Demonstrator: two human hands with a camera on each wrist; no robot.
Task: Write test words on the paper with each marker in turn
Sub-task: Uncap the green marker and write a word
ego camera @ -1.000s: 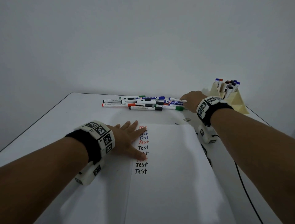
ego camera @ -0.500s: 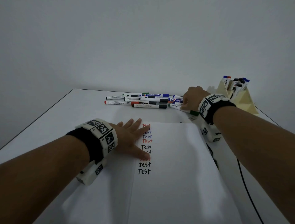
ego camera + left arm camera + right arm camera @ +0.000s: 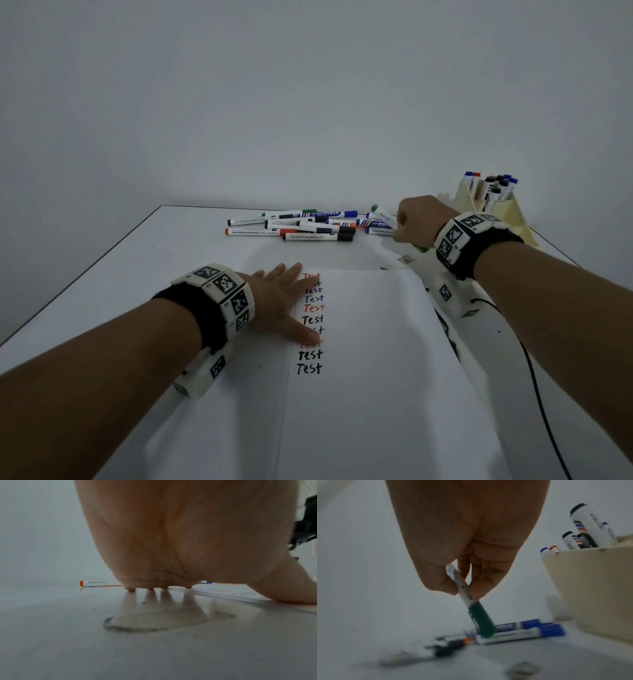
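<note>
Fingers of the right hand (image 3: 471,547) pinch a green marker (image 3: 479,620) to lift it for writing, while the flat left hand (image 3: 274,301) presses the paper (image 3: 376,342) so it won't slide.

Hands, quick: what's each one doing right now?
Left hand: open, fingers flat, pressing on the paper.
Right hand: fingers pinch the green-capped marker.
</note>
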